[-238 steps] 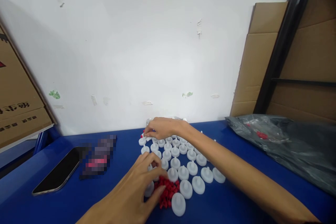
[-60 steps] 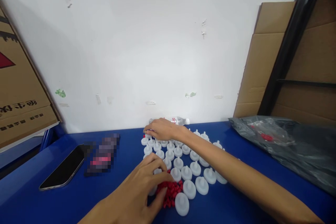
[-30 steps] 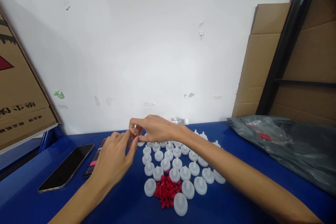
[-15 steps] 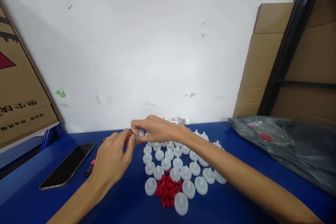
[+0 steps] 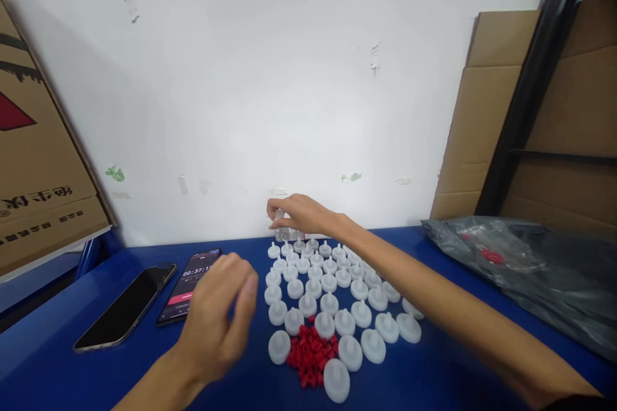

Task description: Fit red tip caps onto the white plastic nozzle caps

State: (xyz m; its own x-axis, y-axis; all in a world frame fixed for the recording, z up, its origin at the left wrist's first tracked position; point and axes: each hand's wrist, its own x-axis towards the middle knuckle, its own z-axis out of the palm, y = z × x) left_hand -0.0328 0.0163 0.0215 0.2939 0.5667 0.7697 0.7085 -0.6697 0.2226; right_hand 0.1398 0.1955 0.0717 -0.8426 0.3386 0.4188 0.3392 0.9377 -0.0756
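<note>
My right hand [image 5: 301, 213] is stretched out near the wall, its thumb and fingers pinching a pale, translucent cap [image 5: 279, 214]. My left hand [image 5: 219, 318] is curled closed above the blue table, left of the caps; whatever its fingers may hold is hidden. Many white, round caps with a short spout stand in rough rows, such as this white cap [image 5: 336, 380] at the near end. Among the nearest ones lies a heap of small red tubular pieces [image 5: 312, 356]. My right forearm passes above the caps on the right and covers some.
A clear plastic bottle [image 5: 289, 235] lies against the wall behind my right hand. On the left are a dark phone [image 5: 125, 308] and a phone with a running timer [image 5: 190, 286]. A grey plastic bag [image 5: 544, 276] covers the right side. Cardboard [image 5: 43, 141] stands at the left edge.
My hands, together at the pale cap before, have come apart. The right one has moved right and away with the cap; the left has drawn back toward me, uncovering the timer phone.
</note>
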